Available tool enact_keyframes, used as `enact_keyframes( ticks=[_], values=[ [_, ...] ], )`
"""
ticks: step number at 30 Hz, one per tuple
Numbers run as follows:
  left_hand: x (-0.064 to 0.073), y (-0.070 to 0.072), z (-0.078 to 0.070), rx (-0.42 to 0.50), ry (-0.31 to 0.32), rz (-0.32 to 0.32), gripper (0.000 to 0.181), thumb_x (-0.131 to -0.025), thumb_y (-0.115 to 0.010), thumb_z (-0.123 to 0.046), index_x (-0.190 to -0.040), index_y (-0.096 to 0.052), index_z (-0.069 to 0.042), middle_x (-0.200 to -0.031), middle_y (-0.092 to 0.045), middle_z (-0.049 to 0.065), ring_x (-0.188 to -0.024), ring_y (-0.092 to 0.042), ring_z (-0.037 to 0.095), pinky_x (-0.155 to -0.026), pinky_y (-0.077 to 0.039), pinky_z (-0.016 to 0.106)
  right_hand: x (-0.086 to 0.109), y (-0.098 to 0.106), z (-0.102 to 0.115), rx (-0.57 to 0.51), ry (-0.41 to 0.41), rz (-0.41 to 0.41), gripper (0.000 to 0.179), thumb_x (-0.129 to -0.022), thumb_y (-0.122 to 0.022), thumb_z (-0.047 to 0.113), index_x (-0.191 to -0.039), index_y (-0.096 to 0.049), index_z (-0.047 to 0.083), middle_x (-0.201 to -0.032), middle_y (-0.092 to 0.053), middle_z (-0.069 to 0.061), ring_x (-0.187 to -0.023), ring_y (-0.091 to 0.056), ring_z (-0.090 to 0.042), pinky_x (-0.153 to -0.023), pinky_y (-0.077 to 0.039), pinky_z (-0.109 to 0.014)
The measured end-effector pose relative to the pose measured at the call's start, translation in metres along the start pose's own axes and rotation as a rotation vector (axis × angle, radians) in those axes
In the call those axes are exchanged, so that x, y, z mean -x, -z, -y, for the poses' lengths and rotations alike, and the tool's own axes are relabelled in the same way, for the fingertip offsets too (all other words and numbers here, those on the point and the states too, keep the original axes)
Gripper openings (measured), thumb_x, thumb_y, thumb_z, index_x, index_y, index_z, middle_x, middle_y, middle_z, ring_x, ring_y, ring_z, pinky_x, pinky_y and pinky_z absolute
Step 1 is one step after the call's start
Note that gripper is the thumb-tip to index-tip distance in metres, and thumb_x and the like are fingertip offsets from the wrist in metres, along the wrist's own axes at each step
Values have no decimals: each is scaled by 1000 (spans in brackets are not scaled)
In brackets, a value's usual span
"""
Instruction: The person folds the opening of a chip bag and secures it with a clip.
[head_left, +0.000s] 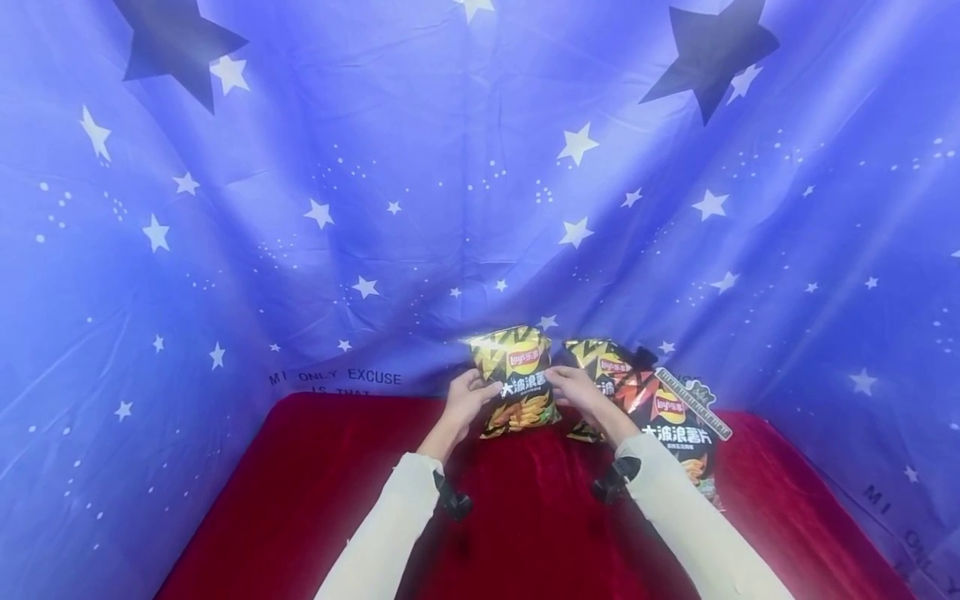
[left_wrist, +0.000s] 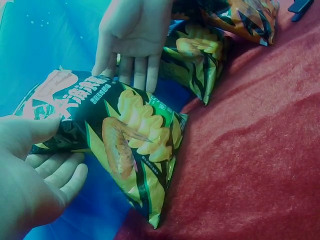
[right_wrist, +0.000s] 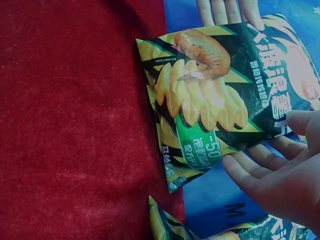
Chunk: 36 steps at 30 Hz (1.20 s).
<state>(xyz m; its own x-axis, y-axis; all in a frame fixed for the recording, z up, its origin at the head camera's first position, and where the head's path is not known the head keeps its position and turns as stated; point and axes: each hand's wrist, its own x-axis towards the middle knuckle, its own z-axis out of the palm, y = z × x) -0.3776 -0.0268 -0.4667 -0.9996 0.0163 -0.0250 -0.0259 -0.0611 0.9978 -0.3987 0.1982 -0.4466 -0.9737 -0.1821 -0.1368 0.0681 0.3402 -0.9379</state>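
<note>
While the left hand (head_left: 468, 400) pinches one side of a chip bag (head_left: 517, 387), the right hand (head_left: 581, 392) has the other, so here it is in the head view: bag between the two hands, at the far edge of the red cloth (head_left: 525, 517), printed front toward the wearer, probably for a good look at it. Whether its base touches the cloth, I can't tell. Just beyond the right hand sits a second bag (head_left: 588, 354), with a third bag (head_left: 667, 408) next to it, both off to the right, perhaps to leave the middle free.

Over to the left wrist view: left thumb (left_wrist: 42, 129) across the front, fingers curled underneath, clamped on that edge; the bag's bottom seam points toward the cloth.

And the right wrist view: right thumb (right_wrist: 302, 122) over the front, fingers tucked along and behind the edge, a firm pinch too. Two opposite grips, and that likely stops the puffy bag twisting or sagging.
</note>
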Motion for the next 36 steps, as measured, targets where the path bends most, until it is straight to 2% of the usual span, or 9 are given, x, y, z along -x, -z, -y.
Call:
enact_keyframes(
  ticks=[6,14,20,23,28,32,36],
  values=[
    [2,-4,-8,-13,-35,-4,68,-92,-72,-7,-148,-39,13,-148,-46,37,-136,-51,46,-110,-49,48,10,5,3,-24,31,-50,51,-109,-47,19,-144,-41,-16,-148,-43,-39,-131,-53,-52,-107,-50,-54],
    [8,-9,-20,54,-58,23,55,-93,-72,-6,-140,-50,10,-137,-57,35,-118,-66,43,-102,-56,43,24,12,12,16,86,-72,49,-109,-47,22,-143,-45,-13,-145,-50,-35,-125,-59,-46,-103,-54,-50],
    [16,4,-29,9,-48,65,68,-93,-72,-11,-149,-39,11,-148,-47,36,-128,-59,45,-110,-49,48,37,15,23,34,69,-44,55,-108,-49,27,-146,-43,-12,-151,-44,-34,-131,-55,-49,-110,-49,-51],
    [21,10,-34,2,-53,103,70,-94,-72,-10,-150,-37,11,-149,-44,37,-134,-54,45,-108,-51,46,49,16,30,45,82,-13,57,-108,-49,29,-148,-41,-12,-152,-42,-35,-132,-54,-49,-112,-46,-53],
    [28,18,-41,16,-44,162,73,-93,-71,-8,-151,-31,13,-152,-39,38,-139,-49,45,-107,-52,44,67,18,40,56,112,20,57,-108,-50,28,-146,-42,-14,-149,-45,-36,-128,-58,-48,-109,-49,-51],
    [34,24,-42,51,-28,196,74,-93,-69,-4,-152,-28,15,-151,-39,39,-135,-53,44,-104,-55,41,81,17,46,72,130,43,56,-107,-52,27,-144,-44,-15,-146,-49,-36,-122,-63,-44,-104,-54,-47],
    [39,32,-41,58,-29,227,66,-94,-67,-3,-148,-34,15,-145,-47,39,-123,-63,37,-99,-58,39,93,13,49,65,149,67,53,-107,-52,25,-142,-46,-15,-142,-53,-35,-119,-65,-41,-101,-56,-45]
  ],
)
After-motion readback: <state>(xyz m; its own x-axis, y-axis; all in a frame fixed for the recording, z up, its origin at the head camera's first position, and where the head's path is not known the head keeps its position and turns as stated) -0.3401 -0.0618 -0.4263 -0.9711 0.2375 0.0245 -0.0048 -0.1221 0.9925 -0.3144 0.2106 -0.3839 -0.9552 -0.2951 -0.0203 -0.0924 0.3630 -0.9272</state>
